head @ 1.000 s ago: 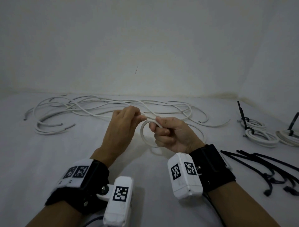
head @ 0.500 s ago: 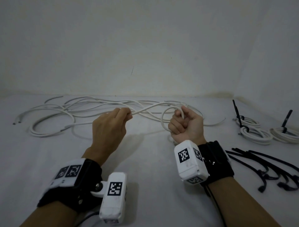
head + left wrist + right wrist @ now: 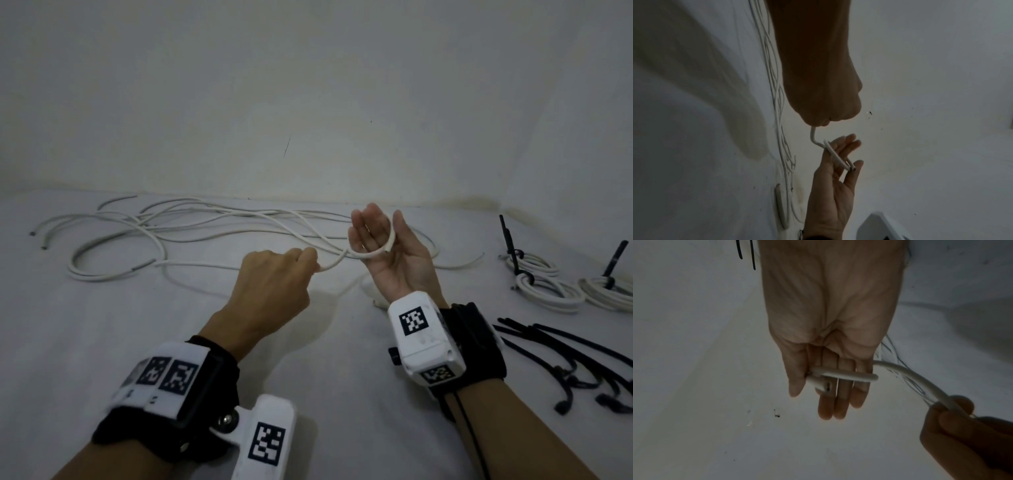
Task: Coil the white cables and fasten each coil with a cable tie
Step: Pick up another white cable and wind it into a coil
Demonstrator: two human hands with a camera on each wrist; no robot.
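From the head view, the left hand (image 3: 274, 284) sits at centre frame, knuckles up, its fingers curled and pinching the white cable (image 3: 334, 263) at its right edge. The cable runs up and right from there into a single loop round the fingers of the right hand (image 3: 387, 253), which is palm up with straight fingers and the thumb standing apart; the cut cable end lies beside the thumb. Behind both hands, across the middle left of the frame, a loose tangle of cables (image 3: 164, 236) sprawls on the white surface (image 3: 102, 342). At the right edge lie two finished coils (image 3: 548, 287), each cinched with a black tie whose tail sticks up. Below them, lower right, lies a bunch of loose black cable ties (image 3: 575, 356).

In the left wrist view, the left hand (image 3: 818, 81) fills the upper centre, dark and closed, with the cable (image 3: 813, 138) coming out below it. It leads to the right hand (image 3: 834, 186) at lower centre, the loop lying over its straight fingers. The tangle runs down the left side.

In the right wrist view, the right hand (image 3: 828, 321) hangs down the centre, the loop (image 3: 846, 376) crossing its fingers with the cut end near the thumb. The left hand (image 3: 966, 434) clamps the cable at lower right. Two black tie tips (image 3: 752, 257) show at upper left.
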